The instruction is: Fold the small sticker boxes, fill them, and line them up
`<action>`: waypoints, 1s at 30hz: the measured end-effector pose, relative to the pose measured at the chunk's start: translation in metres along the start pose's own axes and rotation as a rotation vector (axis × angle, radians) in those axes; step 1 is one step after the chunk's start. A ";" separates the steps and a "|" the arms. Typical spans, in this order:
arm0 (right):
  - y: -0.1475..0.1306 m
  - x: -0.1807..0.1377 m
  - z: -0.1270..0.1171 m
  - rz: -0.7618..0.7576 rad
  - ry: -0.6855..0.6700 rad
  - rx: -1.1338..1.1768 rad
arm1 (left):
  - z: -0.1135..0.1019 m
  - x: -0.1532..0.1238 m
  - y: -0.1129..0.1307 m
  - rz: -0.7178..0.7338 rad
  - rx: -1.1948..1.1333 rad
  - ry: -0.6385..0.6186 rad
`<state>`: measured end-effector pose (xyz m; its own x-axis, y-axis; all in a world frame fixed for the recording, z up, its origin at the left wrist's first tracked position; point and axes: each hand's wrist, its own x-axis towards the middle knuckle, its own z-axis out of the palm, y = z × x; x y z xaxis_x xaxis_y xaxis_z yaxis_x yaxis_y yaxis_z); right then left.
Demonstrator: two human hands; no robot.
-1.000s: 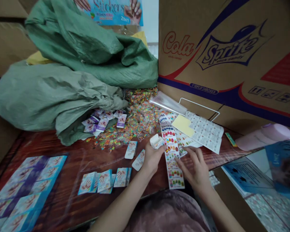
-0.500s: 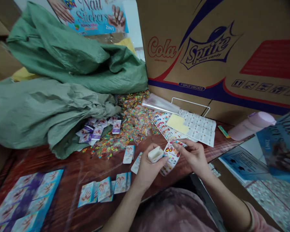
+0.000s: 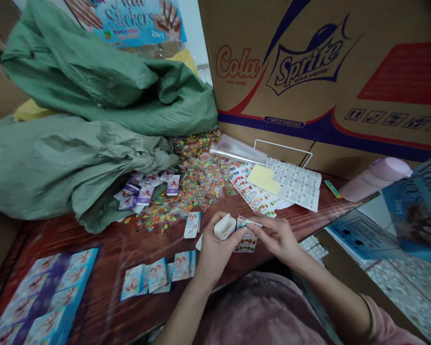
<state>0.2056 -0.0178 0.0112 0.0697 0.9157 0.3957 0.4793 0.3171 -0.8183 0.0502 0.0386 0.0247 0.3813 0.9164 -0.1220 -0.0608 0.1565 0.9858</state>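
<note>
My left hand (image 3: 213, 249) is wrapped round a small white box (image 3: 225, 227), its open end facing up. The left thumb also presses on a nail sticker sheet (image 3: 245, 243). My right hand (image 3: 278, 237) pinches that same sheet, whose upper part is bent over into a fold. The sheet is just right of the box and outside it. Left of my hands, a small blue-and-white box (image 3: 192, 224) stands on the table, and several similar boxes (image 3: 158, 274) sit in a row nearer me.
Loose colourful packets (image 3: 197, 177) are heaped beside green sacks (image 3: 129, 96). Sticker sheets and printed paper (image 3: 300, 184) lie ahead, before a big carton (image 3: 309, 96). A pink bottle (image 3: 375, 179) stands right; banded boxes (image 3: 53, 292) lie left.
The sticker sheet was spread flatter and is now folded over at the top. My right hand has moved left, closer to the left hand and the small box. The view has shifted slightly.
</note>
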 end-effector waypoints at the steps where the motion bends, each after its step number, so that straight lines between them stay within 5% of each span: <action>1: 0.001 0.000 0.001 0.059 0.044 0.029 | 0.000 -0.001 -0.004 -0.037 -0.016 0.004; 5: 0.010 -0.005 -0.001 0.009 0.199 -0.082 | 0.001 -0.003 -0.014 -0.139 -0.128 0.031; 9: 0.010 -0.012 -0.001 -0.189 -0.011 -0.250 | 0.000 -0.002 -0.010 -0.088 -0.186 0.088; 12: 0.004 -0.015 0.004 -0.154 -0.057 -0.149 | -0.002 -0.001 -0.007 -0.055 -0.192 0.073; 19: 0.009 -0.012 0.012 0.060 0.150 0.009 | 0.000 -0.003 -0.013 -0.193 -0.078 0.067; 25: 0.014 -0.018 0.007 -0.362 0.000 -0.217 | 0.003 0.003 -0.011 -0.288 -0.360 0.165; 30: 0.014 -0.022 0.010 -0.450 -0.037 -0.316 | -0.004 0.008 -0.006 -0.450 -0.371 0.169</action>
<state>0.2024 -0.0307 -0.0131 -0.2308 0.7169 0.6578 0.6942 0.5951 -0.4050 0.0501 0.0460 0.0173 0.2947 0.7715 -0.5639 -0.2568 0.6323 0.7309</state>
